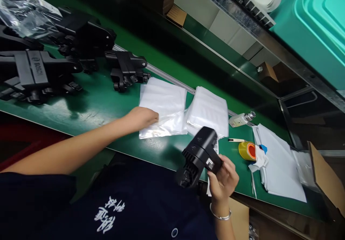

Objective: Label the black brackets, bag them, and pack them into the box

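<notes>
My right hand point(223, 179) grips a black plastic part point(198, 153) with a small white label, held just above the near edge of the green belt point(94, 103). My left hand point(141, 118) reaches out over the belt and rests with its fingers on a clear plastic bag point(163, 107) that lies flat. A second stack of white bags point(208, 111) lies just to the right of it, behind the black part.
Several black plastic assemblies point(37, 74) and one smaller black part point(126, 70) lie at the left of the belt. A small bottle point(240, 119), a yellow tape roll point(247, 150), a white cloth and a pile of white sheets point(279, 164) sit at the right. A cardboard box point(325, 177) stands at the far right.
</notes>
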{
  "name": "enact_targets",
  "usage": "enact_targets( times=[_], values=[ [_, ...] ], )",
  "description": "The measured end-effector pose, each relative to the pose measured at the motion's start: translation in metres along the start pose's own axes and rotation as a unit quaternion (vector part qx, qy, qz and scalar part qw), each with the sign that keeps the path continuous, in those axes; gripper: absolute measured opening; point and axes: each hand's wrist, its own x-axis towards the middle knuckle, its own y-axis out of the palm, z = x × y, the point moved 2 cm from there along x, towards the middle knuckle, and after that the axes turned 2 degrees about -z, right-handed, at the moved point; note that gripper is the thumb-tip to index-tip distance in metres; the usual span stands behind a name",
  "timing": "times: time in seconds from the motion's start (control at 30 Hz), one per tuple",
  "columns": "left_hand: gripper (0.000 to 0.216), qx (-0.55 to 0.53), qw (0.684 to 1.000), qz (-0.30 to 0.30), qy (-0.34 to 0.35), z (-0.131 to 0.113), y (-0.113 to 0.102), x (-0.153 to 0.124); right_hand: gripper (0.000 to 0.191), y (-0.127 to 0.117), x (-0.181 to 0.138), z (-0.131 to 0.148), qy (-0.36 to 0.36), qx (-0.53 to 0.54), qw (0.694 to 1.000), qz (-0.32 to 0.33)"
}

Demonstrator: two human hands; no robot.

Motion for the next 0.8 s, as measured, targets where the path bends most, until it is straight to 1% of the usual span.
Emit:
enact_targets(
  times=[0.07,0.13,0.17,0.23,0.3,0.37,0.47,0.53,0.6,0.67,0.7,0.8],
  values=[
    [0.026,0.058,0.998,-0.018,0.027,-0.018,0.01,0.0,0.045,0.011,0.005,-0.004,0.051,0.056,0.991,0.114],
    [0.022,0.065,0.997,-0.003,0.049,-0.033,0.026,0.0,0.042,0.025,0.006,-0.008,0.103,0.097,0.965,0.221],
    [0.019,0.052,0.997,0.004,0.055,-0.037,0.033,0.0,0.041,0.032,0.005,-0.011,0.133,0.109,0.949,0.263],
    [0.017,0.005,0.998,0.01,0.055,-0.039,0.044,-0.003,0.041,0.044,0.001,-0.017,0.192,0.121,0.924,0.308],
    [0.019,-0.042,0.998,0.003,0.051,-0.035,0.049,-0.008,0.042,0.051,-0.002,-0.025,0.239,0.111,0.914,0.309],
    [0.02,-0.061,0.996,-0.014,0.065,-0.031,0.048,-0.015,0.04,0.054,-0.003,-0.03,0.253,0.074,0.92,0.289],
    [0.024,-0.052,0.991,-0.039,0.118,-0.033,0.044,-0.027,0.037,0.058,0.001,-0.031,0.218,0.004,0.937,0.273],
    [0.026,-0.044,0.984,-0.052,0.162,-0.038,0.041,-0.033,0.034,0.061,0.004,-0.028,0.187,-0.016,0.942,0.277],
    [0.026,-0.039,0.974,-0.056,0.217,-0.044,0.037,-0.04,0.031,0.063,0.005,-0.024,0.179,-0.024,0.947,0.267],
    [0.026,-0.033,0.965,-0.048,0.255,-0.049,0.033,-0.047,0.028,0.064,0.006,-0.021,0.2,-0.043,0.951,0.23],
    [0.026,-0.032,0.964,-0.043,0.261,-0.051,0.031,-0.05,0.027,0.064,0.006,-0.021,0.215,-0.056,0.953,0.206],
    [0.027,-0.027,0.967,-0.039,0.251,-0.059,0.027,-0.051,0.027,0.068,0.005,-0.016,0.238,-0.088,0.956,0.15]
  ],
)
